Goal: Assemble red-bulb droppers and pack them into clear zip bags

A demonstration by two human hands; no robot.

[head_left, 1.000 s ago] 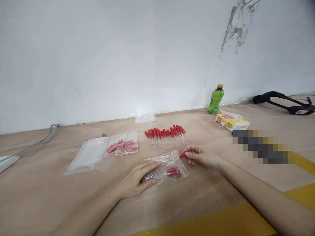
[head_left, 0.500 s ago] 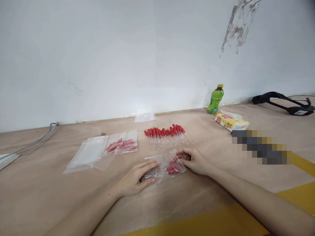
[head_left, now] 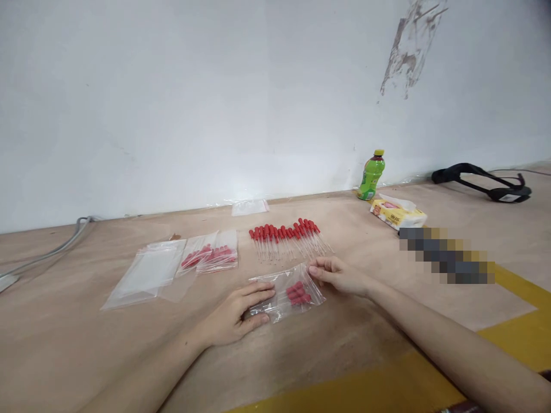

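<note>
A clear zip bag (head_left: 279, 310) lies flat in front of me. Inside it are several droppers with red bulbs (head_left: 298, 292), gathered toward its right half. My left hand (head_left: 241, 310) rests on the bag's left end, its fingers stretched and thumb apart. At the upper right corner, my right hand (head_left: 331, 274) pinches the bag's edge between thumb and fingers. Just beyond, a row of loose red-bulbed droppers (head_left: 284, 234) with thin clear stems lies on the brown covering.
To the left are a stack of flat clear bags (head_left: 148, 272) and filled bags (head_left: 219, 255). Another bag (head_left: 249, 207) lies by the wall. At right stand a green bottle (head_left: 371, 176), a tissue pack (head_left: 396, 213) and a black headset-like frame (head_left: 482, 180). A grey cable (head_left: 64, 244) runs at left.
The red bulbs inside the bag have shifted together into a tighter group. My right hand has moved slightly along the bag's upper right corner. My left hand stays on the bag. The view has shifted slightly.
</note>
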